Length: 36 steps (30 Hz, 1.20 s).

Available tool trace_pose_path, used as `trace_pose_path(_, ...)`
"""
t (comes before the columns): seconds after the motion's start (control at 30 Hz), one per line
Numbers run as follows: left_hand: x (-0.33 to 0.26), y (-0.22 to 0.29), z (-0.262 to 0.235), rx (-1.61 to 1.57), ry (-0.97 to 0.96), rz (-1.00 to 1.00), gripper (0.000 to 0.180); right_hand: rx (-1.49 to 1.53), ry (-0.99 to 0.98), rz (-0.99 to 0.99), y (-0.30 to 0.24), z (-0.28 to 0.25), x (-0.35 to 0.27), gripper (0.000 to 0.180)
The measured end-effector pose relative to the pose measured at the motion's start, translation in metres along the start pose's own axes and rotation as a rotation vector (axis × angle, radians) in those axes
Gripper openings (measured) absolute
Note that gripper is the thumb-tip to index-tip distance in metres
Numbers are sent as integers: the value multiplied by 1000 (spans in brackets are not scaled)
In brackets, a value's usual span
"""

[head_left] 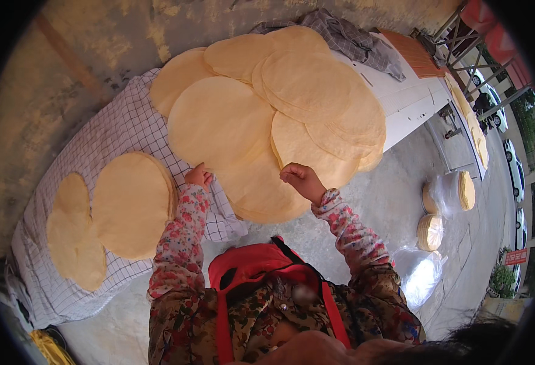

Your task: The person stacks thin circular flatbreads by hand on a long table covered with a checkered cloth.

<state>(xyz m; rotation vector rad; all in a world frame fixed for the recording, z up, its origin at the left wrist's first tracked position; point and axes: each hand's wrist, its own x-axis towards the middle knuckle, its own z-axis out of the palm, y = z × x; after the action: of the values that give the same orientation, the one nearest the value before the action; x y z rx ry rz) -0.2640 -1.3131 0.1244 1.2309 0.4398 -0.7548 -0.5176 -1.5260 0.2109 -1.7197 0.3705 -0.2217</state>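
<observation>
Where the near side of the large pile of pale discs (219,121) was met by both arms, the left hand (199,176) was held at the rim with its fingers curled inward, and the right hand (304,181) was held farther along, its fingertips drawn together; whether any rim was pinched by either could not be told. The discs were laid overlapping, perhaps so that single edges could be got at. Left of the pile, a smaller stack (130,204) was set on a checked cloth (124,131), probably spread for cleanliness. Behind the pile's right end, a grey cloth (356,36) was bunched beside a white counter (404,100). Right of the pile, a bundle (429,232) was stood on the concrete floor (456,243), apparently wrapped against dirt. Behind the pile, a stained wall (85,55) was seen; far to its right, parked cars (514,170).
</observation>
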Motion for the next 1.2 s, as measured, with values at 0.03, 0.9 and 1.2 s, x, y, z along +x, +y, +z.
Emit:
trace_pose_path(0.03, 1, -5, 1, -27, 33, 26, 14, 51, 21, 13, -1, -14, 12, 11)
trace_pose_path(0.9, 22, 16, -17, -383, -389, 84, 32, -1053, -320, -782, 11, -24, 285, 6)
trace_pose_path(1.2, -9, -47, 16, -374, 278, 306, 35, -1239, -299, -1049, -105, -107, 244, 8)
